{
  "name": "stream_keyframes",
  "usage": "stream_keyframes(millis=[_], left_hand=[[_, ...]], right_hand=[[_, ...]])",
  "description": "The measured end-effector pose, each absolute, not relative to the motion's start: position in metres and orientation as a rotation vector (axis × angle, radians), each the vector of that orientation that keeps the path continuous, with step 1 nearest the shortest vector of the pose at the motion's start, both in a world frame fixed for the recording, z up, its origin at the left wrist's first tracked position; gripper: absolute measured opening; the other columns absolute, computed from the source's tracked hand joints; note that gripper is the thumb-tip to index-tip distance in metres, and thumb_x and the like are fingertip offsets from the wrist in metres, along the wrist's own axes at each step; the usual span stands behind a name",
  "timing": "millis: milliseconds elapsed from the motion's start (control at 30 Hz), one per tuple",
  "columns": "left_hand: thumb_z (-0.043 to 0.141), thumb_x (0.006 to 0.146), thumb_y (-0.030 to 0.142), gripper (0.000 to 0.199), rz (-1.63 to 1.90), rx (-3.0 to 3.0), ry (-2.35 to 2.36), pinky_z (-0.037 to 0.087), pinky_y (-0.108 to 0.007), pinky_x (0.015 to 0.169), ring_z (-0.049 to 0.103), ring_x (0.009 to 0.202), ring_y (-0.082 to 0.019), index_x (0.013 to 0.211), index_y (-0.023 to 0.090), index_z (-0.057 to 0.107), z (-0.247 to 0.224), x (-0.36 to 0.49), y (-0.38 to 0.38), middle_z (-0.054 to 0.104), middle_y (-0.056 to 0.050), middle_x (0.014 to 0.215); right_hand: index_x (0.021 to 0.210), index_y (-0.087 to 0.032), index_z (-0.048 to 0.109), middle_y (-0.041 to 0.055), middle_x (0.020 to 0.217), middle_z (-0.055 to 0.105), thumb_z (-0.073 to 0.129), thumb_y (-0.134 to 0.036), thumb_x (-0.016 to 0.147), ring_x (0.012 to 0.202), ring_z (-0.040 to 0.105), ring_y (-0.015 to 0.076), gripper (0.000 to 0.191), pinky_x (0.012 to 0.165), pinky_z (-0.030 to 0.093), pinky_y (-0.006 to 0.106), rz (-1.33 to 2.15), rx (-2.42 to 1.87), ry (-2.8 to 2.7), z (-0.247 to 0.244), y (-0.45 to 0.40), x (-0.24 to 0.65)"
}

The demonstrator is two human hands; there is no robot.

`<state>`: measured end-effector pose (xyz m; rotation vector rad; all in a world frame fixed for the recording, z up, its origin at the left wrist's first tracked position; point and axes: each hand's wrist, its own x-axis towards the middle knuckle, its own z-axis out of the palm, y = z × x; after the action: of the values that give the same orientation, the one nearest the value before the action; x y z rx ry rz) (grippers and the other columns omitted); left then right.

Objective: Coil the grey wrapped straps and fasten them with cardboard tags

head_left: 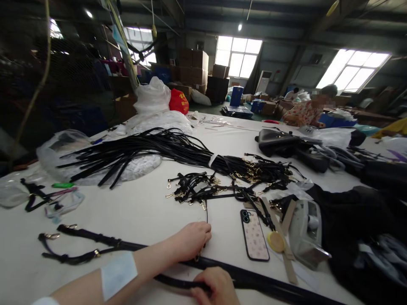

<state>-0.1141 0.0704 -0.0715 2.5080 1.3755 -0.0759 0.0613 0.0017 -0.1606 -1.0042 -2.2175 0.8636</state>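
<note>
My left hand (193, 240) reaches in from the lower left, its fingers closed around a thin black strap; a bit of gold metal shows below the fingers. At the bottom edge my right hand (218, 284) is curled round a black strap (173, 281). Under and between the hands, long black straps (254, 277) run across the table toward the lower right. Their left ends carry gold clasps (51, 236) and a gold buckle (97, 253). Just beyond my left hand is a tangled pile of short black straps (190, 186) with gold clasps.
A tied bundle of long black straps (165, 146) lies across the white table (127, 212). To the right are a phone (255, 235), a yellow disc (276, 241), a tape dispenser (307, 233) and black bags (280, 144). Plastic bags (152, 99) stand behind. A person (307, 110) is at the far right.
</note>
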Motion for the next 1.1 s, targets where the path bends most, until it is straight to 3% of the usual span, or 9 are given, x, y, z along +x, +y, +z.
stream_keyframes(millis=[200,267,367,433,567,700,800,900,1100], left_hand=[[0.055,0.056,0.01,0.018,-0.095,2.282,1.301,0.05,-0.031,0.072,0.059,0.078,-0.023,0.067,0.021,0.063,-0.026,-0.155,0.012,0.064,-0.004,0.073],[0.054,0.053,0.009,0.018,-0.185,2.184,1.335,0.048,-0.036,0.083,0.058,0.068,-0.022,0.061,0.022,0.063,-0.013,-0.169,0.005,0.061,-0.001,0.06],[0.056,0.06,0.014,0.012,-0.182,2.007,1.502,0.04,-0.042,0.095,0.056,0.057,-0.019,0.061,0.023,0.064,-0.004,-0.183,0.01,0.058,0.002,0.051],[0.057,0.071,0.027,0.011,-0.052,1.871,1.706,0.044,-0.038,0.084,0.059,0.063,-0.021,0.065,0.023,0.066,-0.008,-0.185,0.023,0.065,-0.001,0.061],[0.049,0.083,0.046,0.034,0.122,1.705,1.963,0.042,-0.034,0.068,0.062,0.074,-0.026,0.068,0.019,0.062,-0.036,-0.176,0.061,0.069,-0.01,0.077],[0.062,0.075,0.043,0.026,0.285,1.585,2.033,0.042,-0.035,0.07,0.063,0.081,-0.028,0.067,0.019,0.055,-0.065,-0.161,0.091,0.067,-0.011,0.076],[0.067,0.069,0.031,0.021,0.453,1.537,1.948,0.043,-0.035,0.075,0.062,0.088,-0.028,0.07,0.02,0.049,-0.074,-0.153,0.096,0.066,-0.01,0.083],[0.059,0.076,0.034,0.021,0.592,1.426,1.758,0.047,-0.034,0.071,0.064,0.077,-0.022,0.076,0.021,0.043,-0.072,-0.148,0.085,0.065,-0.006,0.079],[0.041,0.089,0.046,0.027,0.797,1.162,1.419,0.047,-0.026,0.051,0.054,0.049,-0.01,0.096,0.021,0.036,-0.048,-0.14,0.037,0.062,0.001,0.073]], right_hand=[[0.083,-0.026,0.07,-0.0007,0.077,0.072,0.066,-0.025,0.078,0.074,0.065,0.0189,0.006,0.071,0.044,0.028,1.001,-0.996,-2.272,-0.132,0.004,0.066],[0.085,-0.026,0.07,-0.0007,0.079,0.072,0.066,-0.026,0.08,0.076,0.065,0.0192,0.007,0.073,0.044,0.028,1.034,-1.014,-2.279,-0.126,0.005,0.068],[0.087,-0.026,0.071,-0.0002,0.079,0.072,0.067,-0.029,0.081,0.076,0.064,0.0198,0.008,0.073,0.044,0.029,1.066,-1.039,-2.297,-0.121,0.005,0.068],[0.087,-0.025,0.071,0.0004,0.079,0.072,0.066,-0.029,0.081,0.077,0.064,0.0198,0.009,0.074,0.044,0.03,1.087,-1.038,-2.287,-0.119,0.006,0.068],[0.082,-0.022,0.072,0.0012,0.075,0.071,0.063,-0.026,0.082,0.072,0.064,0.0179,0.01,0.07,0.044,0.028,1.184,-0.988,-2.198,-0.112,0.009,0.068],[0.078,-0.02,0.073,0.0023,0.071,0.07,0.064,-0.03,0.081,0.068,0.061,0.0171,0.014,0.066,0.043,0.027,1.432,-0.952,-1.979,-0.112,0.017,0.073],[0.074,-0.017,0.071,0.0006,0.061,0.063,0.07,-0.042,0.076,0.052,0.049,0.0125,0.024,0.052,0.036,0.024,1.742,-0.984,-1.589,-0.118,0.025,0.08],[0.072,-0.016,0.068,-0.0041,0.049,0.049,0.073,-0.05,0.073,0.047,0.039,0.0097,0.034,0.049,0.03,0.023,1.913,-0.961,-1.112,-0.123,0.033,0.088],[0.076,-0.017,0.07,-0.0076,0.046,0.038,0.074,-0.047,0.076,0.048,0.033,0.0092,0.031,0.064,0.041,0.028,1.948,-0.882,-0.728,-0.124,0.04,0.093]])
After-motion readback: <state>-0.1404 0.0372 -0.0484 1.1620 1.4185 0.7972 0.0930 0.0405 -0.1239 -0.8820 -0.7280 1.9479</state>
